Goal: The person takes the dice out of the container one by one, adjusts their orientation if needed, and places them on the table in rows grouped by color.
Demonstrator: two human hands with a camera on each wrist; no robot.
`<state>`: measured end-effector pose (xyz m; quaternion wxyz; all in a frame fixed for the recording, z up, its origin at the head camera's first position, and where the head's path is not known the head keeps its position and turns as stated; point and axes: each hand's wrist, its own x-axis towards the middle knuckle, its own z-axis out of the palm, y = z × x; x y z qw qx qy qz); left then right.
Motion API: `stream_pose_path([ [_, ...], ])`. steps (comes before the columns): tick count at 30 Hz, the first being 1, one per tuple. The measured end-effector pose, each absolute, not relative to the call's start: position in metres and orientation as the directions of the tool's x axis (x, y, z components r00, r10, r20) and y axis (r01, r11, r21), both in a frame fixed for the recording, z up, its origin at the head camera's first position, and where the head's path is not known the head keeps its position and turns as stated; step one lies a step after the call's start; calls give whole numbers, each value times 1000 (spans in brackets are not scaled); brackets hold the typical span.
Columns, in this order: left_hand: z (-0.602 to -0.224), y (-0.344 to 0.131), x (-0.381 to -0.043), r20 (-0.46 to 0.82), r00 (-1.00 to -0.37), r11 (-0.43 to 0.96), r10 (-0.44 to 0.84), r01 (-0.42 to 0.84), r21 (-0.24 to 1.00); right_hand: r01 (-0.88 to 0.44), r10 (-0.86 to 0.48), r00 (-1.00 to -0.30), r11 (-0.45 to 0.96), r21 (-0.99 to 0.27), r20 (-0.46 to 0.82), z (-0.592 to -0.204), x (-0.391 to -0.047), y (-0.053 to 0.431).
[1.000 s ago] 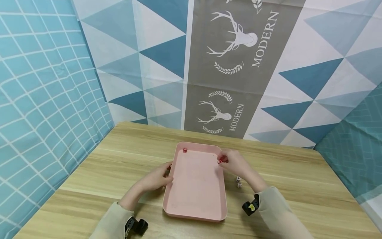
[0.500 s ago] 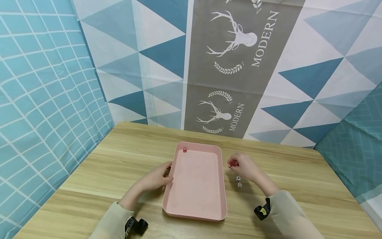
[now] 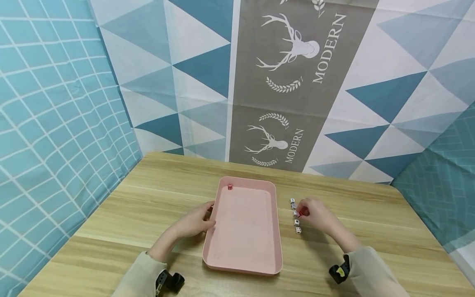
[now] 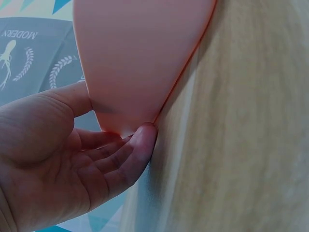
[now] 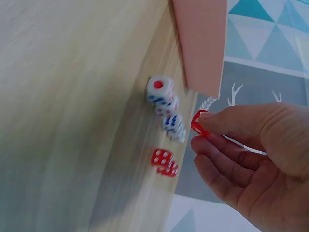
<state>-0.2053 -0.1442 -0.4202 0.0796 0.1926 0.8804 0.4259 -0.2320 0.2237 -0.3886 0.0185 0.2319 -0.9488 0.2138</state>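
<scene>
My right hand point(image 3: 315, 214) pinches a red die point(image 5: 198, 123) between thumb and fingers, right of the tray and over a row of dice. Several white dice point(image 3: 298, 230) stand in that row on the table. Two more red dice point(image 5: 161, 157) rest on the table beside the white ones in the right wrist view; from the head, the hand mostly hides them. A pink rectangular tray point(image 3: 243, 231) lies in the middle of the table, with a single red die point(image 3: 230, 187) in its far left corner. My left hand point(image 3: 193, 220) grips the tray's left wall.
The wooden table point(image 3: 122, 222) runs back to a patterned cloth wall point(image 3: 200, 82). A blue tile-patterned cloth point(image 3: 55, 103) hangs along the left. Black wrist cameras sit on both forearms.
My right hand has moved from the tray's right rim rightward and nearer, carrying the red die to the dice row. More white dice show now. The left hand and tray have stayed put.
</scene>
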Motion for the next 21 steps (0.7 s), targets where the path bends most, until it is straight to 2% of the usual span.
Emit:
stream_pose_path([
  [21,-419,-144,-204,31,-907,540,421,277,795,-427,-418,-902,834,-350,104,-405,-224,244],
])
